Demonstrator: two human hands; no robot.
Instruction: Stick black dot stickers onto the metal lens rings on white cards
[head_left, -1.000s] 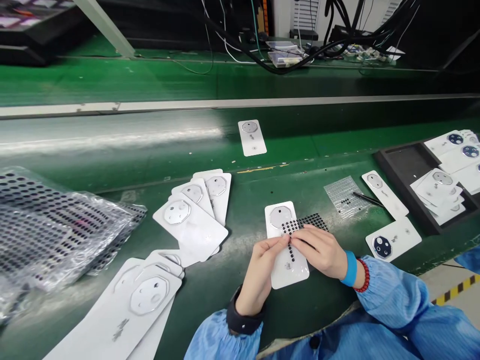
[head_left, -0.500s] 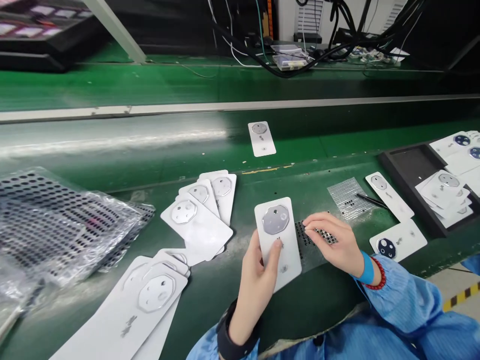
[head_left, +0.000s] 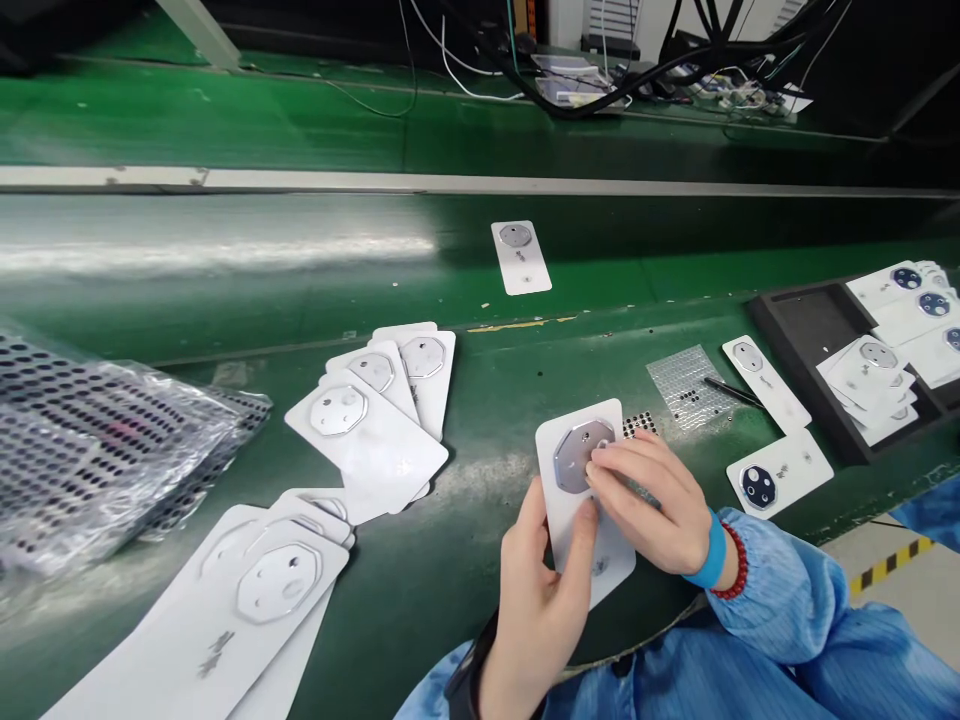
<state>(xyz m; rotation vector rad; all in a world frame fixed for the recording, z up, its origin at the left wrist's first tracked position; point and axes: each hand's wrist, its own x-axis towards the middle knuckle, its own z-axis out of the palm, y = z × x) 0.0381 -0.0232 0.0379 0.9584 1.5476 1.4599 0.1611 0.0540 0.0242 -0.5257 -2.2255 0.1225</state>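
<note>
bagged dotted sheets (head_left: pixel 97 440) left | black foam tray (head_left: pixel 795 325) right | black tweezers (head_left: pixel 731 392) on clear sheet (head_left: pixel 679 385) | cables (head_left: pixel 675 62) behind

Nothing legible — only tiny blurred print on the white card (head_left: pixel 616 560)

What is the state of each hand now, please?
Left hand: closed, holding a white card.
Right hand: fingers on the card's silver octagonal plate; whether it grips cannot be told.

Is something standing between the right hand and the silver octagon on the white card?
No, nothing visible stands between them. The fingers of the right hand touch the silver octagon on the white card, which the left hand holds.
</note>
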